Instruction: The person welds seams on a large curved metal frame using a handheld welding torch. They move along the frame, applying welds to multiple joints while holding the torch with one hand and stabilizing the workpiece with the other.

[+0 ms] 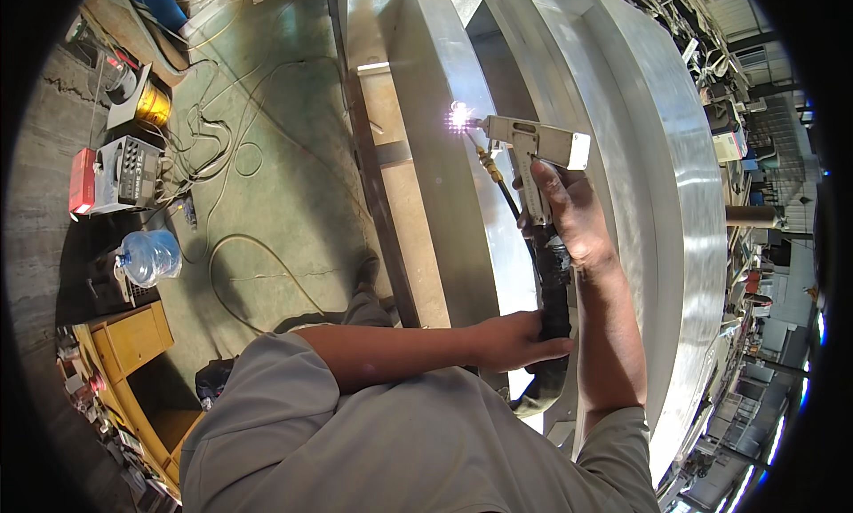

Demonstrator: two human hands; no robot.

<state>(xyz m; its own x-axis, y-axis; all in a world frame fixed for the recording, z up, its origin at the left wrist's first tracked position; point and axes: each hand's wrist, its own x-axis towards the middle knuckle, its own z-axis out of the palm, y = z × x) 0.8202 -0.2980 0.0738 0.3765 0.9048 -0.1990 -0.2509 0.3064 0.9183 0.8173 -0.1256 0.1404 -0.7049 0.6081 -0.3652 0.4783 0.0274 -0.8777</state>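
My right hand point(575, 218) is wrapped round the grip of a pale grey handheld welding gun point(553, 145). The gun's nozzle points left, and a bright white-violet spark point(459, 118) glows at its tip on the edge of a shiny metal beam point(451, 47). A thin wire-feed tube with a brass fitting point(488, 163) runs beside the nozzle to the same spot. Lower down, my left hand point(514, 341) grips the thick black-wrapped cable point(554, 286) that hangs from the gun; some of its fingers are hidden behind the cable.
More long metal panels point(631, 113) curve away on the right. On the green floor point(275, 184) at left lie looped hoses point(213, 144). Along the left wall stand a grey machine with a red side point(129, 177), a yellow wire spool point(153, 105), a clear water bottle point(149, 257) and a yellow cabinet point(133, 340).
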